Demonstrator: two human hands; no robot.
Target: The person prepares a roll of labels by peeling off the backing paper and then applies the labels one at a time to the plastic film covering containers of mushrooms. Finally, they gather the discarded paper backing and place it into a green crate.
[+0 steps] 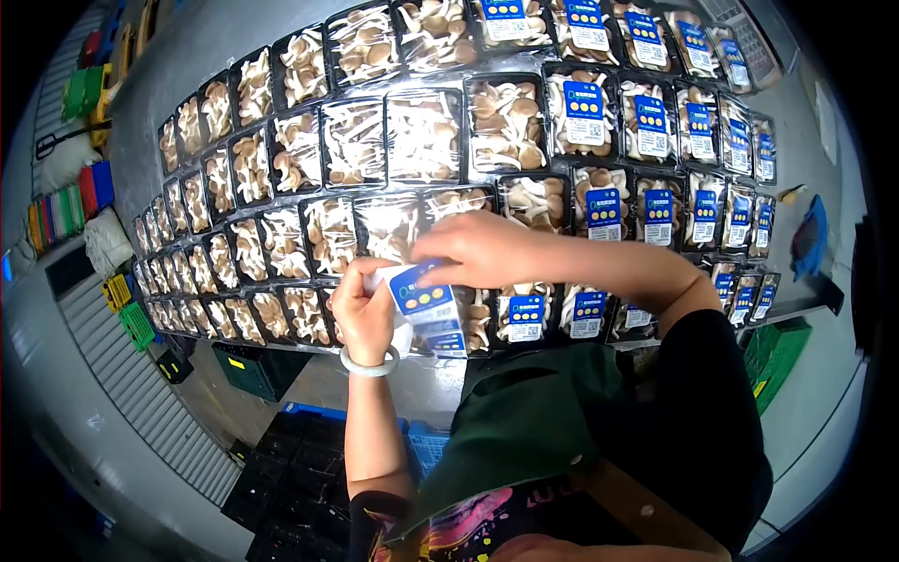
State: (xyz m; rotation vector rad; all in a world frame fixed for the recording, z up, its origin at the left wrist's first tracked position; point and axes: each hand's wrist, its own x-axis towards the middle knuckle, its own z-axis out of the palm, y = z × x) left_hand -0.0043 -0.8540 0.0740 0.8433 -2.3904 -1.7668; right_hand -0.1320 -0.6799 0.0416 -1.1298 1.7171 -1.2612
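Observation:
My left hand (365, 314), with a pale bangle at the wrist, is closed around a roll of blue-and-white labels (426, 302). Part of the label strip hangs down below it. My right hand (473, 250) touches the upper edge of the labels, fingers bent; whether it pinches one is hard to tell. Beneath both hands lie rows of black trays of mushrooms under clear film. Trays on the right, such as this labelled tray (584, 110), carry a blue-and-white label. Those on the left, such as this plain tray (354, 140), have none.
The metal table (197, 56) holds the rows of trays. A white device with keys (749, 42) stands at the back right, a blue cloth (807, 239) at the right end. Black crates (290, 478), a green crate (777, 361) and a dark green crate (257, 368) are below the table.

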